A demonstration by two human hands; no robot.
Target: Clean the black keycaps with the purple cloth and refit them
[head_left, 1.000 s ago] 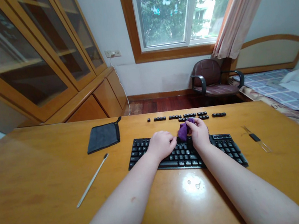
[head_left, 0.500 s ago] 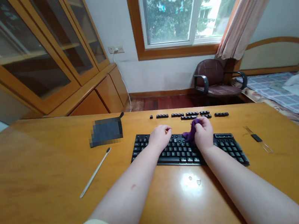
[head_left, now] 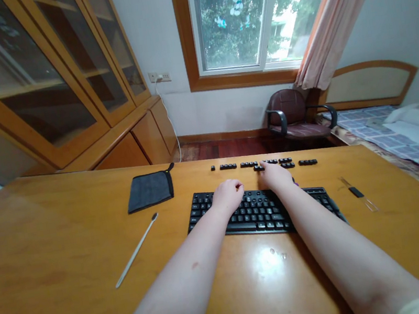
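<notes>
Glossy varnished wooden desk [head_left: 68, 243]; matt plastic keyboard [head_left: 258, 210]; pouch [head_left: 150, 190] dull, seemingly cloth.

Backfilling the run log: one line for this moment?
left hand: over keyboard | right hand: by loose keycaps | purple cloth: mostly hidden

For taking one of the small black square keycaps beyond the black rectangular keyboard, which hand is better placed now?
Probably the right hand: it reaches past the keyboard to the nearer row of keycaps, overlapping it in view. The left hand is over the keyboard's left half, short of the keycaps.
</notes>
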